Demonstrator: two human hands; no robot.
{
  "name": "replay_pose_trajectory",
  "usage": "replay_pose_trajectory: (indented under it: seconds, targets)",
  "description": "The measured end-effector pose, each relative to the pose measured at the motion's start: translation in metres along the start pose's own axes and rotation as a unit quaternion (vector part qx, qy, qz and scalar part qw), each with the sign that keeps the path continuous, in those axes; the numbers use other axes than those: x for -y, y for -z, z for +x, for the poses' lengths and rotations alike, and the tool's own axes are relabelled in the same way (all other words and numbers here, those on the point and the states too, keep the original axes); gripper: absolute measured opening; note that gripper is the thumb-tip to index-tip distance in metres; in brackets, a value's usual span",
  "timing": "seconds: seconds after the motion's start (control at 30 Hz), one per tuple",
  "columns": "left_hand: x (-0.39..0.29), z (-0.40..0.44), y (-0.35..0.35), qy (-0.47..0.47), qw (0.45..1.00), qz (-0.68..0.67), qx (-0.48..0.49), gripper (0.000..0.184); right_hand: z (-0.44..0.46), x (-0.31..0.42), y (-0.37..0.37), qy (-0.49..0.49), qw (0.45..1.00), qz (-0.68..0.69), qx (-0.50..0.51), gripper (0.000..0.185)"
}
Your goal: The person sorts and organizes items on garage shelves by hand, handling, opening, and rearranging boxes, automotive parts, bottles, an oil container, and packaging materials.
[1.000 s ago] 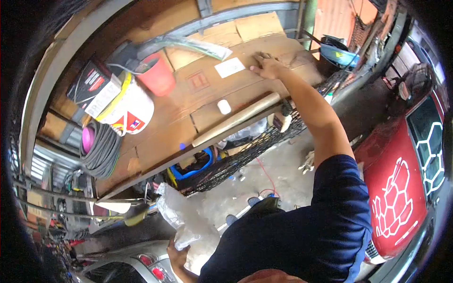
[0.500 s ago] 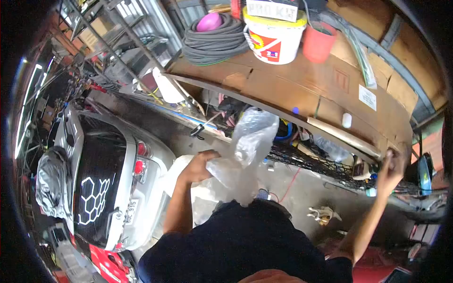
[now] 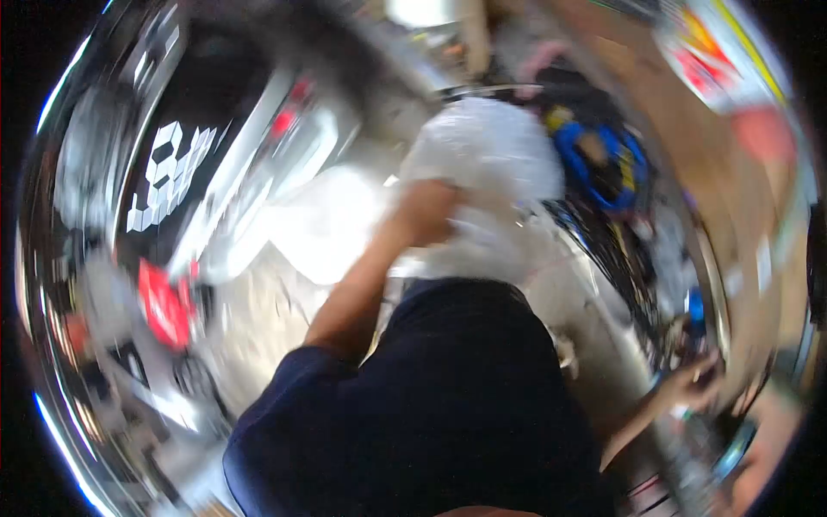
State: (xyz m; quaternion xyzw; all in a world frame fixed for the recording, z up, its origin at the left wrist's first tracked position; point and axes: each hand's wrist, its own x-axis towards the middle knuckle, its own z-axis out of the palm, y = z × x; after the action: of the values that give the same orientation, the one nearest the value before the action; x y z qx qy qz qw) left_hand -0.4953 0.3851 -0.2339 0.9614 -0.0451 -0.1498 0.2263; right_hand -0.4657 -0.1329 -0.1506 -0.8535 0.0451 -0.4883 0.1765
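The view is smeared by motion. My left hand (image 3: 431, 213) is closed on a clear plastic bag (image 3: 491, 159), which hangs in front of my body and looks puffed out. On the right, my right hand (image 3: 692, 383) is near the edge of the cardboard-covered bench (image 3: 672, 129); its fingers are too blurred to read, and anything in them cannot be made out. A blue ring-like object (image 3: 603, 164) lies beyond the bag, beside the black netting (image 3: 612, 258) under the bench.
A white bucket (image 3: 719, 56) and a red bucket (image 3: 765, 133) stand on the bench at the upper right. To the left is a car (image 3: 220, 103) with a white hexagon pattern on its dark window. A red object (image 3: 164, 302) is below it.
The view has swung left towards the car. My left hand has carried the plastic bag up and in front of my body. My right hand has drawn back from the bench top to its edge.
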Motion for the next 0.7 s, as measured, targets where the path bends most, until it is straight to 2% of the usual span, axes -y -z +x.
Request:
replay_pose_trajectory:
  seconds: [0.03, 0.07, 0.1, 0.13, 0.17, 0.23, 0.3, 0.37, 0.53, 0.7]
  targets:
    - [-0.024, 0.005, -0.016, -0.030, 0.997, -0.063, -0.013, 0.050, -0.005, -0.013, -0.014, 0.011, 0.993, 0.114, 0.035, 0.023]
    - [-0.050, 0.015, -0.036, -0.055, 0.995, -0.085, -0.004, 0.052, -0.009, -0.005, -0.020, 0.046, 0.987, 0.135, 0.078, 0.022]
    - [-0.067, 0.035, -0.053, -0.084, 0.992, -0.087, 0.032, 0.052, -0.008, 0.051, -0.034, 0.101, 0.976, 0.155, 0.113, 0.022]
    - [-0.076, 0.050, -0.047, -0.093, 0.987, -0.113, 0.065, 0.050, -0.009, 0.058, -0.056, 0.165, 0.949, 0.216, 0.159, 0.023]
    - [-0.078, 0.049, -0.061, -0.143, 0.982, -0.126, -0.002, 0.050, -0.014, 0.074, -0.059, 0.205, 0.936, 0.195, 0.208, 0.022]
    - [-0.071, 0.058, -0.083, -0.196, 0.947, -0.252, -0.039, 0.050, -0.024, 0.111, -0.067, 0.259, 0.905, 0.151, 0.302, 0.019]
    - [-0.073, 0.056, -0.088, -0.202, 0.935, -0.284, -0.058, 0.049, -0.021, 0.137, -0.078, 0.301, 0.876, 0.127, 0.354, 0.017]
    - [-0.072, 0.055, -0.082, -0.208, 0.926, -0.307, -0.066, 0.049, -0.018, 0.156, -0.086, 0.306, 0.867, 0.128, 0.372, 0.019]
    - [-0.075, 0.051, -0.086, -0.221, 0.924, -0.299, -0.087, 0.053, -0.015, 0.144, -0.082, 0.342, 0.849, 0.144, 0.375, 0.024]
    - [-0.071, 0.049, -0.076, -0.254, 0.924, -0.276, -0.081, 0.060, -0.031, 0.125, -0.084, 0.272, 0.859, 0.166, 0.400, 0.019]
